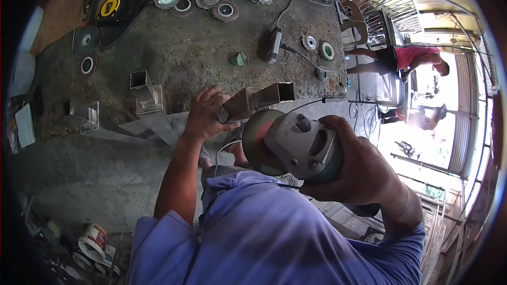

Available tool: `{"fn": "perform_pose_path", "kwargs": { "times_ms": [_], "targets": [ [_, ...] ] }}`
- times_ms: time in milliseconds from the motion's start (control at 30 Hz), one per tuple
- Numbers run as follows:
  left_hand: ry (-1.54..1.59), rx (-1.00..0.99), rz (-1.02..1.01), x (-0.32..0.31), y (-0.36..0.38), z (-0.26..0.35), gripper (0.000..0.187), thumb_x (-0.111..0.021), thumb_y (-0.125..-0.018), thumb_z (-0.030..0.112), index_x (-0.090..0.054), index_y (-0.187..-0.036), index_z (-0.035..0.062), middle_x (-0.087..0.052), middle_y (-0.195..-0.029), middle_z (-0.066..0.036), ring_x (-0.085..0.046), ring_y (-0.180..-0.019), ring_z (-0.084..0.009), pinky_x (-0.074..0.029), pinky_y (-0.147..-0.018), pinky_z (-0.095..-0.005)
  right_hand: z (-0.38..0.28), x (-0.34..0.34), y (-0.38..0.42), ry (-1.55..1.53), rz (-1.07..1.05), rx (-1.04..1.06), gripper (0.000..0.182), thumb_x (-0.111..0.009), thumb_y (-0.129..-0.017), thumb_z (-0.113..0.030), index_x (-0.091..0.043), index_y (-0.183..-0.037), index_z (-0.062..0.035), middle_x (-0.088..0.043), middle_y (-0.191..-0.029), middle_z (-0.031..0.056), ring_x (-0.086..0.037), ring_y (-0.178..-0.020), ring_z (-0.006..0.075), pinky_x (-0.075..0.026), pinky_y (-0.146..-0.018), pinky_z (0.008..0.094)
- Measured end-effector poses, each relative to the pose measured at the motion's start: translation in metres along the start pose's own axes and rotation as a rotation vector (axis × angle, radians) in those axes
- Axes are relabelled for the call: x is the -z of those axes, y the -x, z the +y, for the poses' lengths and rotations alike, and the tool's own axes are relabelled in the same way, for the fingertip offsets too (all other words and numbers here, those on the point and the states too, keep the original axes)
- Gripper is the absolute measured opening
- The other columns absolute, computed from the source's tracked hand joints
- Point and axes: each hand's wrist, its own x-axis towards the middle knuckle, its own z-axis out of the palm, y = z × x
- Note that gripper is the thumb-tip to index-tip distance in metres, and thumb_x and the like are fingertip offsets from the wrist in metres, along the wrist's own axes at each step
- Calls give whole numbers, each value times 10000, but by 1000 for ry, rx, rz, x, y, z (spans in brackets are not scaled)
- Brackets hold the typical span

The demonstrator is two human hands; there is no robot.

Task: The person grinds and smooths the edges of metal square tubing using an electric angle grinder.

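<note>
An angle grinder (301, 142) is in my right hand (364, 174), whose fingers wrap round its body. Its disc (259, 142) is beside a square metal tube piece (259, 99) at the table's near edge. My left hand (207, 114) lies at the left end of that piece, fingers spread over the table edge, with the thumb reaching toward the metal. Whether the disc touches the metal cannot be made out. To the left stand a second metal tube piece (148, 95) and a third one (84, 114).
Flap and grinding discs (224, 10) lie across the far side of the worktable (179, 47). A corded black-and-grey device (275, 45) and a green lump (238, 59) lie nearer. A person in a pink top (414, 57) bends at the right. Paint cans (94, 240) stand lower left.
</note>
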Motion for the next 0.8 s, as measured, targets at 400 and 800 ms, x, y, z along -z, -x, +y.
{"fn": "perform_pose_path", "kwargs": {
  "times_ms": [400, 800],
  "targets": [
    [5, -24, -13, -6, 1, -7, 808, -892, -593, 526, -620, -1227, 104, -627, -1309, -103, -466, -1380, -269, -289, -1201, -478, -6, -1, -5, 15, -19, -6, 968, -897, -714, -369, -330, -1416, -20, -691, -1024, 301, -715, -961, 454, -574, -850, 472],
    [17, -19, -14, -4, 1, -6, 807, -894, -593, 518, -614, -1231, 111, -638, -1285, -75, -463, -1381, -266, -291, -1201, -482, -8, -6, -6, -37, -23, -94, 1110, -968, -608, -346, -331, -1453, -12, -681, -1151, 260, -699, -1076, 392, -559, -918, 441]
  ]
}}
